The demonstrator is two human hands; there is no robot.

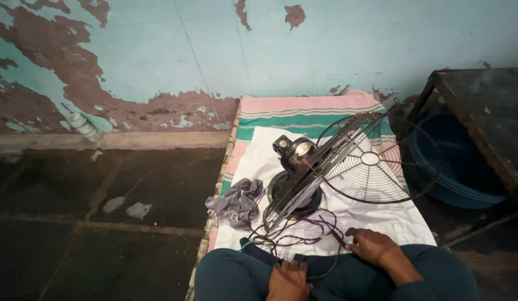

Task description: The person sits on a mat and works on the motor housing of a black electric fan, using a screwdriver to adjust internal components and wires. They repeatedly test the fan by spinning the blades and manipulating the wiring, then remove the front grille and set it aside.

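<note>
No packages, labels, signs or screens anywhere in view.

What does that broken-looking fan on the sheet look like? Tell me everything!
The fan is a small dark table fan, partly taken apart. Its round black base sits on the white sheet, with the motor housing above it. One wire guard leans tilted against the motor; the other wire guard, round with a pale centre disc, stands behind to the right. No blades can be made out. Thin dark wires trail from it toward the person's knees. Neither hand touches the fan body.
</note>
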